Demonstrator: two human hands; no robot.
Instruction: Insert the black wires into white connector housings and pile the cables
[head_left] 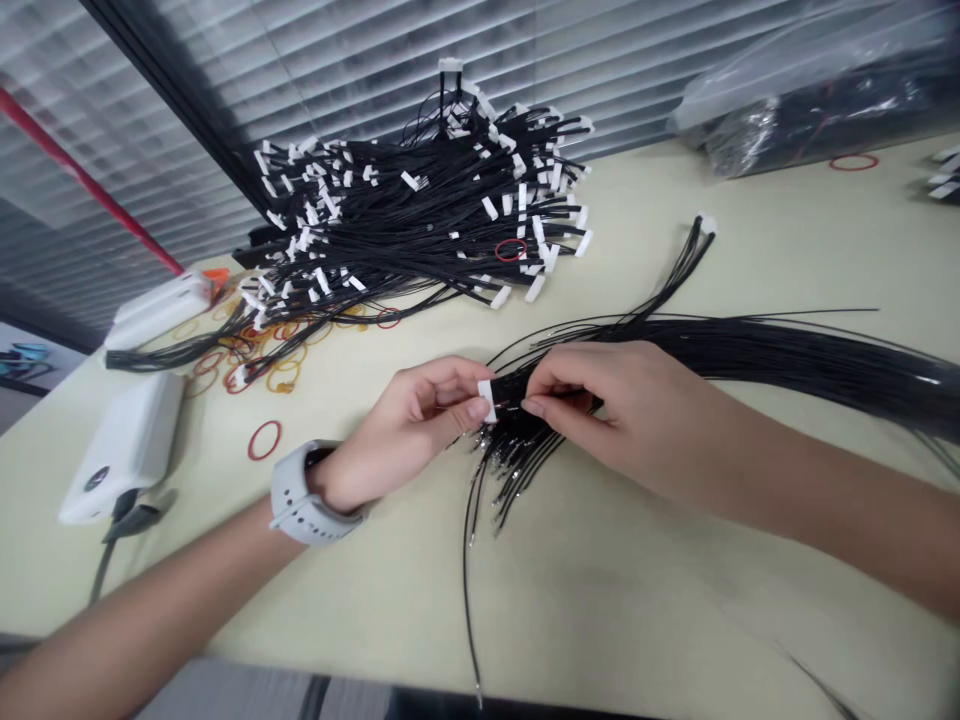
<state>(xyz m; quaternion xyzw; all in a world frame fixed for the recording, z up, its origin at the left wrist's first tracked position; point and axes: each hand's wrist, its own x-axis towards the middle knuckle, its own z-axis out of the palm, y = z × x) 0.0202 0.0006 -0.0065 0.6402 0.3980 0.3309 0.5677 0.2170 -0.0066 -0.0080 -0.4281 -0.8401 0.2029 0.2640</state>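
Your left hand (405,430) pinches white connector (487,401) steady; right hand (607,400), fingers (559,378) pressed together, pinches black wires (750,345) just beside connector, keeping them gathered.

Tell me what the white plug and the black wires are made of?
The white connector looks like hard plastic, smooth and plain. The black wires seem coated in soft, slightly shiny plastic. Their shiny metal tips look like metal inside, though they're too small to be sure.
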